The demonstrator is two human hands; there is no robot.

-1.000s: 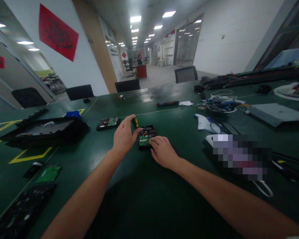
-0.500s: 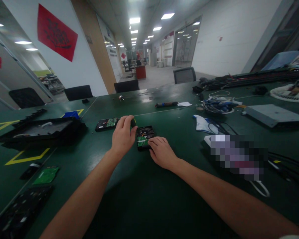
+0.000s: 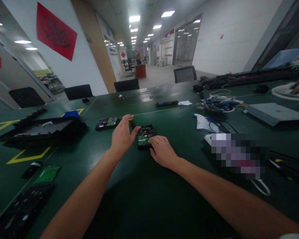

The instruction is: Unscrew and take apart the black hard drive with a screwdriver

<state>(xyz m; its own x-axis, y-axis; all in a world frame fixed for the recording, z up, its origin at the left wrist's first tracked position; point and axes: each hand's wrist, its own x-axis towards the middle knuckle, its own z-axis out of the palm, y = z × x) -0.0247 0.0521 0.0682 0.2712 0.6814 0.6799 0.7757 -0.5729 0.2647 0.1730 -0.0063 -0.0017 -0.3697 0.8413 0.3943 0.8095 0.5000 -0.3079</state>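
A black hard drive (image 3: 145, 133) with a green circuit board at its near end lies on the dark green table in front of me. My left hand (image 3: 121, 136) is closed around a short screwdriver (image 3: 132, 123) with a black and yellow handle, at the drive's left edge. The screwdriver's tip is hidden. On the drive's right side, my right hand (image 3: 162, 150) grips its edge near the circuit board, fingers bent over the top. A second hard drive (image 3: 107, 123) with its board showing lies just left of my left hand.
To the left are a black tray-like casing (image 3: 40, 131), a loose green circuit board (image 3: 47, 174) and a black part (image 3: 22, 205). On the right lie a bundle of cables (image 3: 219, 103), a grey metal box (image 3: 276, 113) and a blurred-out object (image 3: 236, 154). A pen-shaped tool (image 3: 166, 103) lies beyond my hands.
My left thumb and fingers have shifted on the screwdriver, and more of its handle shows. The hard drive and my right hand are almost unmoved.
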